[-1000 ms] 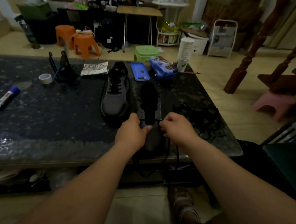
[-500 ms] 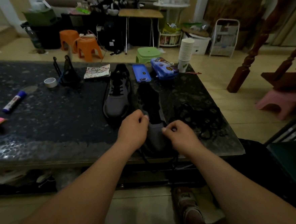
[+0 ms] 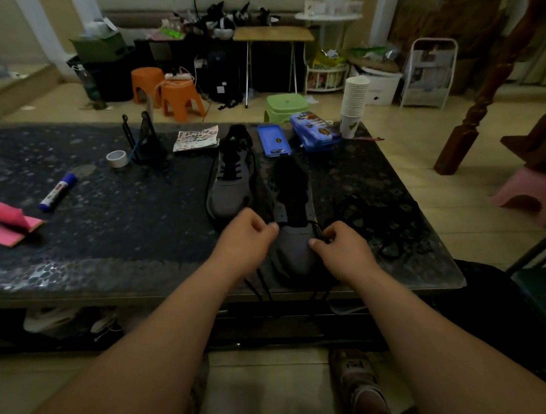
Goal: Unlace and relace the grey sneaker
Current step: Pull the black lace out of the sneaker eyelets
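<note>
A grey sneaker [image 3: 295, 247] lies near the table's front edge, toe toward me, its eyelet rows bare and its dark tongue open. A black lace [image 3: 316, 228] crosses its lowest eyelets, and the ends hang over the table edge. My left hand [image 3: 246, 241] pinches the lace at the shoe's left side. My right hand [image 3: 341, 250] pinches the lace at the right side. A second grey sneaker [image 3: 232, 180], fully laced in black, lies just beyond on the left.
On the dark speckled table [image 3: 121, 224] lie a marker [image 3: 58, 191], a tape roll [image 3: 116, 158], pink paper [image 3: 4, 222], blue cases [image 3: 313, 131], stacked paper cups [image 3: 353, 105] and a black cord pile [image 3: 382, 225]. Stools stand on the floor beyond.
My hands have moved apart to either side of the sneaker's toe, drawing the lace sideways. The camera view has shifted slightly.
</note>
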### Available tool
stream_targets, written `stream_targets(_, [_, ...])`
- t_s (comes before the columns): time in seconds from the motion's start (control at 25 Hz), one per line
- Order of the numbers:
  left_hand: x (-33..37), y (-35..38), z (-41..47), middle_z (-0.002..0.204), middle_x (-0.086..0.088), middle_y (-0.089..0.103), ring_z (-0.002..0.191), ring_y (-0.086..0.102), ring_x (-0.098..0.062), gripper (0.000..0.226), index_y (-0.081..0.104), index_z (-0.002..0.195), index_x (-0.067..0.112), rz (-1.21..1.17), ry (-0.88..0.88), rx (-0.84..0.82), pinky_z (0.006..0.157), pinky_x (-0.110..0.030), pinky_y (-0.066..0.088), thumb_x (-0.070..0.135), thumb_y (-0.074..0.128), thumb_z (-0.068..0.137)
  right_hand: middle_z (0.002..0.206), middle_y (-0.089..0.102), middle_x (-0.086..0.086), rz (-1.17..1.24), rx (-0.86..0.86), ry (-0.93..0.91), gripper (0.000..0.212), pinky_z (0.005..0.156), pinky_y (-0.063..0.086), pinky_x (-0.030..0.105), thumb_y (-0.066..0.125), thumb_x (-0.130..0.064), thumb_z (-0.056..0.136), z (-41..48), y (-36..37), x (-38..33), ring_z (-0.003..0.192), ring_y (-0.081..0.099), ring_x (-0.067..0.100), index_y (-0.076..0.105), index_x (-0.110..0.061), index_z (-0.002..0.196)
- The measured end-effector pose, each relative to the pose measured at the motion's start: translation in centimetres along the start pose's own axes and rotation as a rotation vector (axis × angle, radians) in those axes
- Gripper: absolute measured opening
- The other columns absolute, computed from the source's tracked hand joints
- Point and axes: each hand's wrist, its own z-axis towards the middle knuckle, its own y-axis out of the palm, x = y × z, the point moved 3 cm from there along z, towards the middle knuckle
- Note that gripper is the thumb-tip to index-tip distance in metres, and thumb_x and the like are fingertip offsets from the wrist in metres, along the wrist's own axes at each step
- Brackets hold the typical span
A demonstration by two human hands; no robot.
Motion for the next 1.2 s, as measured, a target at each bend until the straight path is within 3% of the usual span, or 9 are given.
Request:
stream_targets(0.16, [-0.4,2.8,0.6,0.102,0.0,0.058,0.089,0.06,-0.022,0.033,0.052,0.099,0.024,0.35,0.037,-0.063,0.08,-0.042,0.055,0.055,0.062,0.095,0.095,0.065,-0.002,-0.067,0.088,-0.061,0.027,0.068,0.043,0.032,0.066,-0.049,0.095,1.0,-0.1,-0.2,0.086,0.059,0.018,0.061,-0.022,0.096])
stream_targets(0.28, [0.0,3.4,1.2,0.125,-0.006,0.048,0.115,0.053,-0.03,0.053,0.048,0.122,0.019,0.466,0.055,0.053,0.092,-0.049,0.053,0.06,0.064,0.092,0.09,0.063,-0.001,-0.115,0.107,-0.123,0.027,0.069,0.047,0.035,0.064,-0.047,0.097,2.4,0.1,-1.4,0.084,0.06,0.021,0.06,-0.022,0.088])
stream_targets(0.36, [0.4,3.5,1.2,0.127,-0.007,0.048,0.122,0.048,-0.031,0.057,0.048,0.123,0.019,0.55,0.119,0.172,0.093,-0.05,0.052,0.061,0.066,0.09,0.085,0.061,-0.001,-0.122,0.111,-0.147,0.027,0.069,0.047,0.036,0.061,-0.043,0.099,2.9,0.0,-1.8,0.082,0.059,0.021,0.058,-0.021,0.084])
stream_targets(0.52, [0.4,4.1,1.2,0.109,-0.004,0.059,0.109,0.055,-0.03,0.032,0.053,0.102,0.023,0.606,0.187,0.123,0.084,-0.046,0.049,0.055,0.053,0.1,0.081,0.062,0.0,-0.069,0.07,-0.164,0.026,0.071,0.051,0.038,0.059,-0.038,0.1,2.5,-0.4,-1.6,0.082,0.061,0.023,0.058,-0.02,0.081])
stream_targets(0.68, [0.4,4.6,1.7,0.091,-0.001,0.054,0.087,0.058,-0.027,0.029,0.048,0.087,0.022,0.514,0.19,0.101,0.066,-0.039,0.046,0.046,0.053,0.103,0.078,0.064,0.003,-0.001,0.057,-0.222,0.022,0.064,0.047,0.034,0.062,-0.028,0.096,-0.4,-3.1,-3.4,0.078,0.062,0.022,0.061,-0.015,0.078])
stream_targets(0.8, [0.8,4.5,2.2,0.087,0.0,0.054,0.082,0.055,-0.026,0.033,0.044,0.08,0.025,0.509,0.155,0.079,0.065,-0.036,0.041,0.047,0.054,0.102,0.088,0.073,0.011,0.241,0.048,-0.275,0.026,0.069,0.05,0.038,0.063,-0.022,0.091,-3.7,-6.4,-3.9,0.084,0.067,0.027,0.055,-0.003,0.075])
stream_targets(0.88, [0.7,4.1,2.3,0.083,0.0,0.054,0.078,0.054,-0.025,0.034,0.043,0.076,0.023,0.431,0.158,0.059,0.063,-0.036,0.039,0.043,0.054,0.103,0.086,0.077,0.004,0.424,0.029,-0.193,0.026,0.067,0.049,0.038,0.062,-0.019,0.091,-4.2,-7.4,-3.0,0.077,0.066,0.027,0.055,0.002,0.079])
stream_targets(1.04, [2.5,2.8,0.9,0.072,-0.003,0.049,0.068,0.049,-0.022,0.035,0.04,0.071,0.017,0.257,0.252,0.065,0.056,-0.034,0.032,0.027,0.058,0.1,0.065,0.066,-0.006,0.288,-0.025,-0.083,0.019,0.062,0.044,0.033,0.066,-0.02,0.09,-2.1,-5.0,-1.4,0.065,0.06,0.013,0.067,-0.002,0.082])
stream_targets(1.2, [5.0,0.3,-1.7,0.07,-0.009,0.053,0.065,0.052,-0.023,0.03,0.042,0.071,0.014,-0.02,0.359,0.144,0.06,-0.039,0.044,0.021,0.06,0.093,0.078,0.069,0.007,0.267,-0.054,-0.042,0.02,0.065,0.046,0.034,0.066,-0.024,0.092,-0.4,-3.0,-0.8,0.072,0.061,0.019,0.07,-0.006,0.086])
